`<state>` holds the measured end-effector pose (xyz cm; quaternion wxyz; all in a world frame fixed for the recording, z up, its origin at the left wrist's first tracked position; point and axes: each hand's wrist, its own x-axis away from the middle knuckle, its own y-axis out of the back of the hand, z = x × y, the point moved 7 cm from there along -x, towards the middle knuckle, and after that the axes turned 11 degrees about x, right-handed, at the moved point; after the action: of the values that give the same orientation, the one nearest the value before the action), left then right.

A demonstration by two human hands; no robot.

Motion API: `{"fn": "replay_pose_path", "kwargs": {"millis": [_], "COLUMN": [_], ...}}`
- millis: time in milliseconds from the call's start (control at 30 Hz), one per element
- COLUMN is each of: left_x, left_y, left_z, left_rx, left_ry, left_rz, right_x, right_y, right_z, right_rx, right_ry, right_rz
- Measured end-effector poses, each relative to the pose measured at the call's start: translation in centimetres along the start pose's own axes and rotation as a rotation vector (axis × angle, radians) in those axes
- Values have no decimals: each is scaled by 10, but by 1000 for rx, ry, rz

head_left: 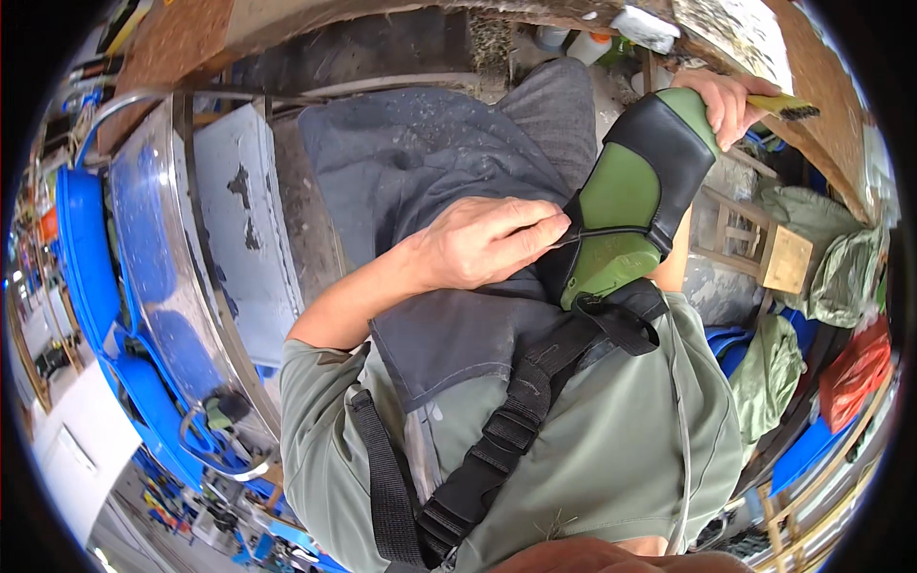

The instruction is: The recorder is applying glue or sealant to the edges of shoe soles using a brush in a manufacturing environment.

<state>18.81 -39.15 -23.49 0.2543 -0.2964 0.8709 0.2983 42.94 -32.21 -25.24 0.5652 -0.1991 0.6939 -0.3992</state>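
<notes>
A: Because the boot (621,191) slanted from the centre of the frame to the upper right, I wondered what steadied it.

B: The right hand (721,105), most likely. It was clamped on the boot's upper end, and a brush (791,107) stuck out of the same grip, perhaps to save laying it down.

A: And the lower end?

B: That came close to the black strap (525,392), right of the frame's centre. The body probably made a backstop, though I couldn't tell whether the two touched.

A: What about the left hand (497,244)?

B: Its thumb and fingertips were pinched together on a black cord (616,230) crossing the boot's green side. The cord ran straight, so it was probably under tension.

A: So where did the boot lie from each hand?

B: Just right of the left hand, near the centre, and below and left of the right hand, touching it. The dark apron (420,162) spread at upper centre; the worktop (831,143) edge curved past at upper right.
</notes>
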Motion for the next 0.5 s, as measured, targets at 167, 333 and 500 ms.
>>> {"fn": "replay_pose_path", "kwargs": {"millis": [167, 333, 500], "left_x": [7, 12, 4], "left_y": [8, 7, 52], "left_z": [-6, -1, 48], "left_rx": [-204, -240, 240], "left_ry": [-149, -98, 414], "left_rz": [46, 211, 302], "right_x": [-8, -12, -35], "right_y": [3, -11, -30], "right_z": [-17, -17, -51], "right_rx": [-74, -38, 313], "right_ry": [-14, 5, -246], "right_rz": [-39, -27, 35]}}
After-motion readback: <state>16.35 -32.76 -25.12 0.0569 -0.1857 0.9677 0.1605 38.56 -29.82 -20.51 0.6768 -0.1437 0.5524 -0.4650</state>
